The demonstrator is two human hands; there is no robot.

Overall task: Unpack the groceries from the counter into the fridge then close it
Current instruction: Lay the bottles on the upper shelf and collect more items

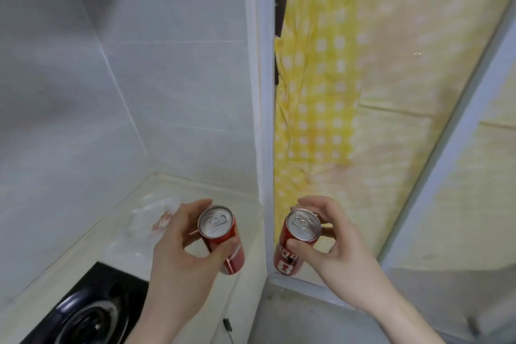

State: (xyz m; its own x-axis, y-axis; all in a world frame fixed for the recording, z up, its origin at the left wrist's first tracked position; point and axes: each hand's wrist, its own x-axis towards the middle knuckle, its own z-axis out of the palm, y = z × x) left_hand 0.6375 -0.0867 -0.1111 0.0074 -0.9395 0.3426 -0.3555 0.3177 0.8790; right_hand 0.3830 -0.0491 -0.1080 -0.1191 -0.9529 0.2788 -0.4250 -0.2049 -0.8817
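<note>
My left hand (178, 243) grips a red drink can (220, 234) with a silver top, held upright above the pale counter (83, 254). My right hand (332, 234) grips a second red can (296, 240) of the same kind, fingers curled round its upper part, just right of the wall's edge. A crumpled clear plastic bag (150, 220) with a little red print lies on the counter behind my left hand. No fridge is in view.
A black gas hob (92, 313) sits in the counter at the lower left. White tiled walls (139, 78) close the corner. A yellow checked curtain (349, 92) hangs behind a pale frame (266, 120) on the right. Grey floor shows below.
</note>
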